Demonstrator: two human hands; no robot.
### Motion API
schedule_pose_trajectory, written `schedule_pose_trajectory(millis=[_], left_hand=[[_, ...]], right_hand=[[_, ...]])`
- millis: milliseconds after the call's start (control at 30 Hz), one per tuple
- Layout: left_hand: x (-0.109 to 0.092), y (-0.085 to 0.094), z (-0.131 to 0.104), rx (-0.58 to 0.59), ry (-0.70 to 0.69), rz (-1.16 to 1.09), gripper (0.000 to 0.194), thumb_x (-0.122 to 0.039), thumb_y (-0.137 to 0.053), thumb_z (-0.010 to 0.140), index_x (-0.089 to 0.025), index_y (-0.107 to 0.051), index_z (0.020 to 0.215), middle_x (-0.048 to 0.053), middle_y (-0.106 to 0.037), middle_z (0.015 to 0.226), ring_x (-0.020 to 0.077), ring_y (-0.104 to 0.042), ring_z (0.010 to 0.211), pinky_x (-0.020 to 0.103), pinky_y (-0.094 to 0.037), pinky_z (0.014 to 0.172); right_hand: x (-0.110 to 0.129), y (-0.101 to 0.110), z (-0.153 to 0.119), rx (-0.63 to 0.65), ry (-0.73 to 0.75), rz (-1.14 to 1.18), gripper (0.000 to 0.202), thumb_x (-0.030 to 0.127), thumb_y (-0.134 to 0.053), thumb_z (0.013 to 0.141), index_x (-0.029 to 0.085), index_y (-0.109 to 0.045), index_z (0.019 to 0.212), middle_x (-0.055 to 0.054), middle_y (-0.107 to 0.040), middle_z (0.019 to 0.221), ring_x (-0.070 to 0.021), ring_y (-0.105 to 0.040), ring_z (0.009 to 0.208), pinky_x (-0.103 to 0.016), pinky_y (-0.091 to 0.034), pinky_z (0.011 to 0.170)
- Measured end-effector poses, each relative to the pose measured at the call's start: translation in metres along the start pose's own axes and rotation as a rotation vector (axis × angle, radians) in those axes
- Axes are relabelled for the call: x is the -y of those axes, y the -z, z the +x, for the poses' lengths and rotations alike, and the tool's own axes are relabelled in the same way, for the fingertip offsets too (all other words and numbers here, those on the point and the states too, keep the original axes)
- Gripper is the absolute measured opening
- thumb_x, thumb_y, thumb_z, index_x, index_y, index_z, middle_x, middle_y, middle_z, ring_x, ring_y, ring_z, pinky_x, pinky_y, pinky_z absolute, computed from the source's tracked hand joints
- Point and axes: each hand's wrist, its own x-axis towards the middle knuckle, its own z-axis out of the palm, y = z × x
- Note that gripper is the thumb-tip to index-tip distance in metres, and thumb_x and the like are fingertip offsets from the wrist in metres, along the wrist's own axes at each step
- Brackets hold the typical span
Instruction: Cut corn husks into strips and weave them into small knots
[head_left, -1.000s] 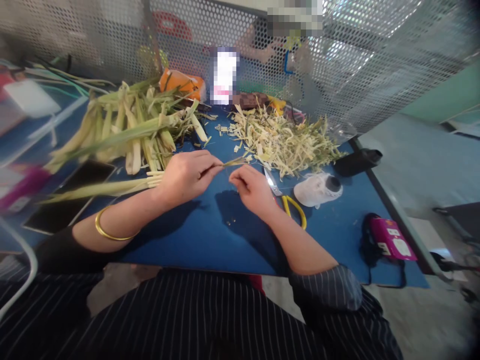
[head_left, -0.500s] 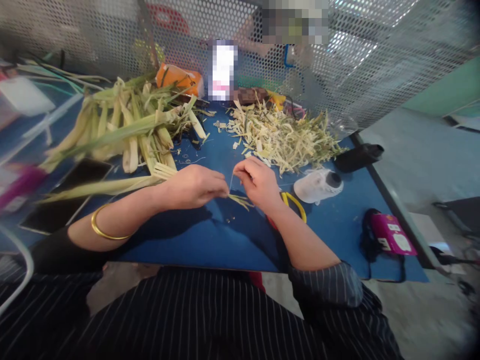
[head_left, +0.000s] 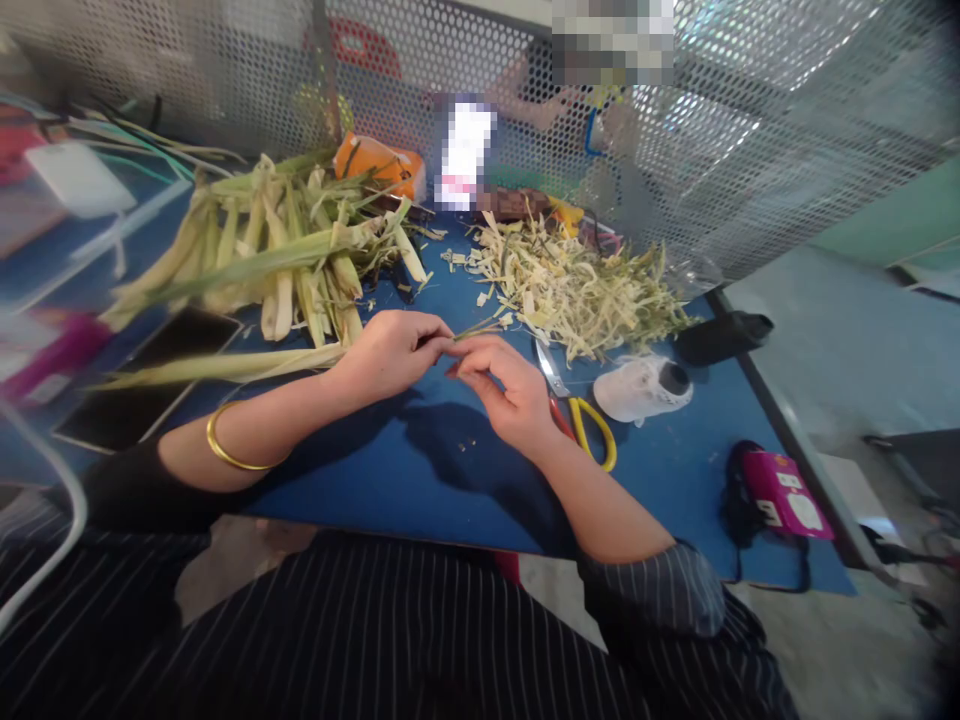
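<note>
My left hand [head_left: 391, 352] is closed in a pinch on thin plant strips [head_left: 484, 328], whose ends point right past the fingertips. My right hand [head_left: 506, 385] meets it at the fingertips, its thumb and fingers nearly together; what they hold, if anything, is too small to make out. Behind my left hand lies a pile of long pale green stalks [head_left: 277, 250]. A heap of shredded strips [head_left: 577, 285] sits beyond my right hand. Scissors [head_left: 594, 430] with red and yellow handles lie beside my right wrist, near a white thread spool [head_left: 637, 388].
A perforated metal screen [head_left: 465, 60] borders the back of the blue table [head_left: 480, 480]. A black bottle-like object [head_left: 724, 338] and a magenta box [head_left: 787, 492] are at the right. A dark flat panel [head_left: 142, 390] lies at the left.
My hands have come together at the fingertips. The strips now point up to the right instead of down. The scissors' blades have come into view as the camera view shifted slightly.
</note>
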Motion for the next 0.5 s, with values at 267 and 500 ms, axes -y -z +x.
schedule_pose_trajectory(millis=[267, 500], left_hand=[[-0.001, -0.01, -0.002, -0.146, 0.018, -0.009, 0.02, -0.023, -0.055, 0.085, -0.016, -0.073, 0.079, 0.002, -0.07, 0.072, 0.0137, -0.06, 0.066, 0.024, -0.041, 0.062], [0.004, -0.015, -0.003, -0.208, -0.066, 0.098, 0.019, -0.021, -0.055, 0.085, -0.015, -0.072, 0.079, 0.006, -0.074, 0.082, 0.0178, -0.066, 0.077, 0.027, -0.046, 0.07]], right_hand=[[-0.001, -0.006, -0.004, 0.032, -0.015, -0.023, 0.015, 0.014, -0.042, 0.095, 0.02, -0.053, 0.087, -0.004, -0.06, 0.089, -0.0133, -0.058, 0.086, -0.031, -0.049, 0.081], [0.001, -0.008, -0.006, 0.066, 0.062, -0.062, 0.016, 0.01, -0.042, 0.093, 0.02, -0.053, 0.089, -0.006, -0.06, 0.09, -0.014, -0.058, 0.087, -0.031, -0.049, 0.079]])
